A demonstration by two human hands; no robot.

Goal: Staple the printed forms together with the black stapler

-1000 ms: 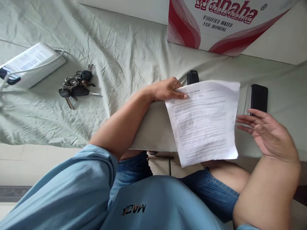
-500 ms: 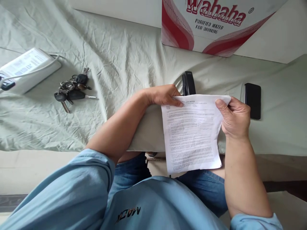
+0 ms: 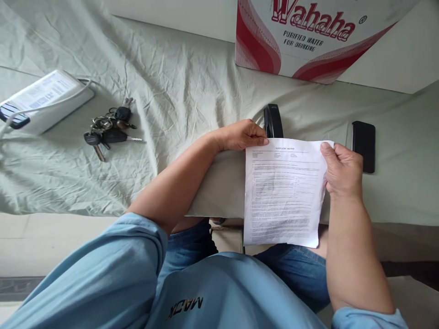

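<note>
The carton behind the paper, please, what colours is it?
White carton with red swirls, head view.

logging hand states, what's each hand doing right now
left hand: closed on the top left corner of the printed sheet
right hand: closed on the sheet's top right edge

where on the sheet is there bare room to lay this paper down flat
The widest bare cloth lies between the keys and the left hand, running up toward the Wahaha box. A smaller patch sits between the stapler and the black phone. The far left is crowded by the white device and its cable. The right hand holds the paper.
</note>
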